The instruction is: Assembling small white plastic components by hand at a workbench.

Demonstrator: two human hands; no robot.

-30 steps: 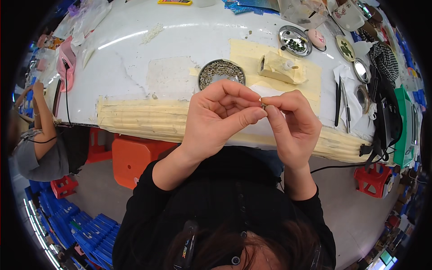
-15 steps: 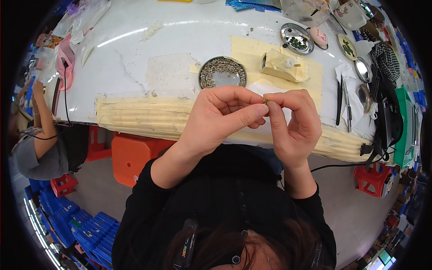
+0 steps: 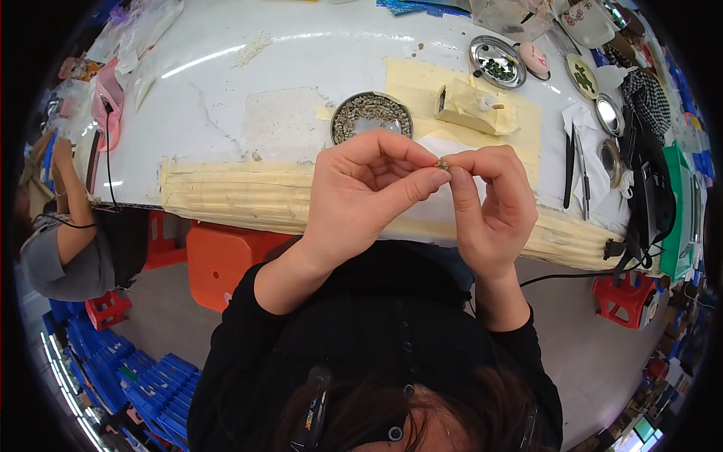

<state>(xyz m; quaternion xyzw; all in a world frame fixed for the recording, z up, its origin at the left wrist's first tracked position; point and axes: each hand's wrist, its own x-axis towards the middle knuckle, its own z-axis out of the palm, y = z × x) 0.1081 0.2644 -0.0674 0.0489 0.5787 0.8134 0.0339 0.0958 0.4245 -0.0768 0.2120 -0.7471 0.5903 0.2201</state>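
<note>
Between the fingertips of both hands is a tiny metallic piece (image 3: 442, 165), too small to tell its exact kind. My left hand (image 3: 369, 196) pinches it from the left with thumb and forefinger. From the other side, my right hand (image 3: 493, 203) pinches it the same way, its other fingers curled in. Just beyond my left hand lies a round dish (image 3: 334, 134) with many small metallic pieces along its inside. A block wrapped in yellowish tape (image 3: 471, 109) stands beyond my right hand, on a sheet of yellow tape (image 3: 403, 71).
At the far right are a metal dish with dark green bits (image 3: 497, 62), a pink oval object (image 3: 533, 59), tweezers (image 3: 580, 173) and a green tray (image 3: 678, 218). Taped padding (image 3: 233, 192) lines the near table edge. An orange stool (image 3: 218, 260) stands below. Another person (image 3: 68, 233) sits at left.
Both hands have shifted very slightly, the left one a little to the left. The tiny piece now shows more between the fingertips.
</note>
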